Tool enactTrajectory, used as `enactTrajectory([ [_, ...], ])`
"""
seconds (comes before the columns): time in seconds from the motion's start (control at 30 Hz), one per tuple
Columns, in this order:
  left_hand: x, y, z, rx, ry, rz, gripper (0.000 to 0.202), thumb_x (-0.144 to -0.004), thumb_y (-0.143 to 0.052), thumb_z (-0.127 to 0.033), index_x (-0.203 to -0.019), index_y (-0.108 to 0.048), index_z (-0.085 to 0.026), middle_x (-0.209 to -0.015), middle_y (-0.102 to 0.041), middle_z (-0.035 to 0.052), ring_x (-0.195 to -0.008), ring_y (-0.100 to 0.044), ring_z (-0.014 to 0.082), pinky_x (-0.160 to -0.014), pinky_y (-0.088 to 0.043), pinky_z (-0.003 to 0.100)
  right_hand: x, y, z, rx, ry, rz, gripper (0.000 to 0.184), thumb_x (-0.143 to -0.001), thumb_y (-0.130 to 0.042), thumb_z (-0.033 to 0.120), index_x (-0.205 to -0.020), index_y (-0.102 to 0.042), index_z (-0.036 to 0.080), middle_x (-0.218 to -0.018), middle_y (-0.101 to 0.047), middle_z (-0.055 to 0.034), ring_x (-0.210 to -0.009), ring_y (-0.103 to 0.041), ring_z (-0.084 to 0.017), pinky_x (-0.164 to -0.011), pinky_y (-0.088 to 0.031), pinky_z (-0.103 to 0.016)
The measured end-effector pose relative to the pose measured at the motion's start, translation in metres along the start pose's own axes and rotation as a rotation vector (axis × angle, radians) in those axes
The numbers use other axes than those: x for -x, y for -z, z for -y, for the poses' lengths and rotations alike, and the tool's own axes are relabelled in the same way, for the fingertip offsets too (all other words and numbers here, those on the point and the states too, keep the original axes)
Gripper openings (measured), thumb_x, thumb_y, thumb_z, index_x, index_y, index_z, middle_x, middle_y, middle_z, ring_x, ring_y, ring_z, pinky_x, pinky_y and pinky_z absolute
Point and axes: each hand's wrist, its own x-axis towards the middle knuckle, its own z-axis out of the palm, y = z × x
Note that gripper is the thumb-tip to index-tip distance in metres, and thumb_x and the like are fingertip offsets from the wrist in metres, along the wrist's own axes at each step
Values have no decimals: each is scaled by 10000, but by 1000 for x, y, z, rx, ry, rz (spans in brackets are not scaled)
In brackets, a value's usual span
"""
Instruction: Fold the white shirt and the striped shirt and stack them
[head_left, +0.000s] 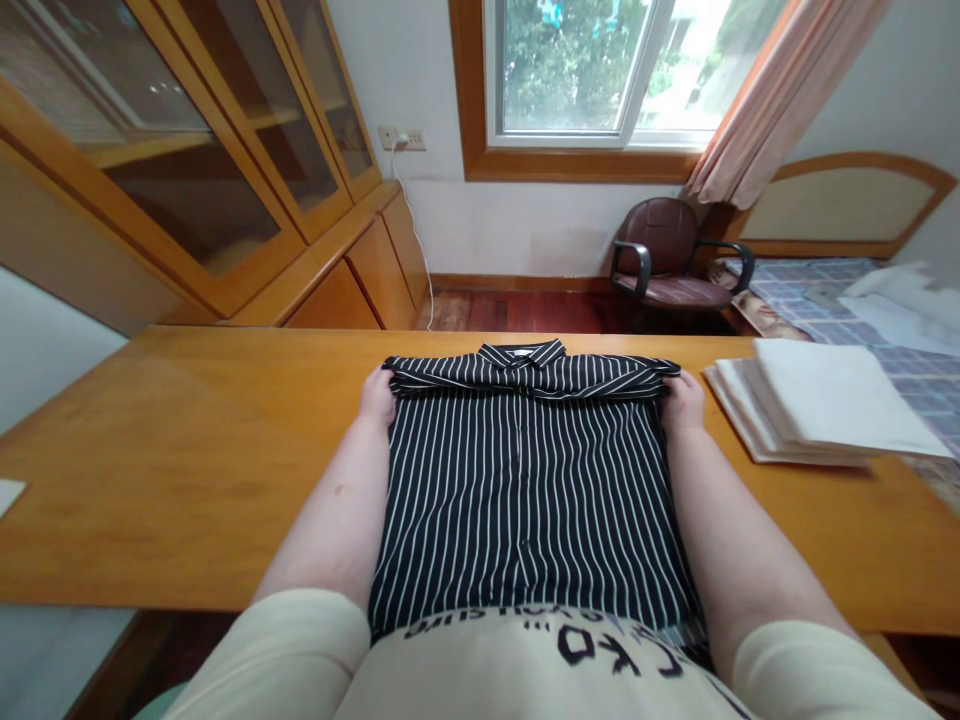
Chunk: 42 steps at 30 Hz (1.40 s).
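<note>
A black shirt with white stripes (525, 480) lies front side up on the wooden table (187, 450), its collar (523, 355) toward the far edge. My left hand (377, 397) grips the shirt at its upper left side, near the shoulder. At the matching spot on the upper right, my right hand (682, 402) is closed on the cloth. Between the two hands a band of fabric is bunched across the chest, below the collar. The shirt's lower hem is partly hidden behind my own body.
Folded white cloths (825, 400) are stacked at the table's right side. Beyond the table stand a brown armchair (667, 250) and a bed with a checked cover (825, 290). A glass-fronted cabinet (225, 150) rises at the left. A white cord (412, 215) hangs from a wall socket.
</note>
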Motion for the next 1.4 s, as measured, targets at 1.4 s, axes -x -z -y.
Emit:
enactTrajectory([
  [1.4, 59, 42, -24, -463, -22, 345, 436, -735, -581, -558, -923, -669, -175, -975, -711, 93, -962, -631, 275, -880, -474, 374, 23, 31, -3, 105, -78, 175, 291, -698, -644, 456, -811, -651, 189, -764, -670, -30, -783, -610, -222, -773, -464, -364],
])
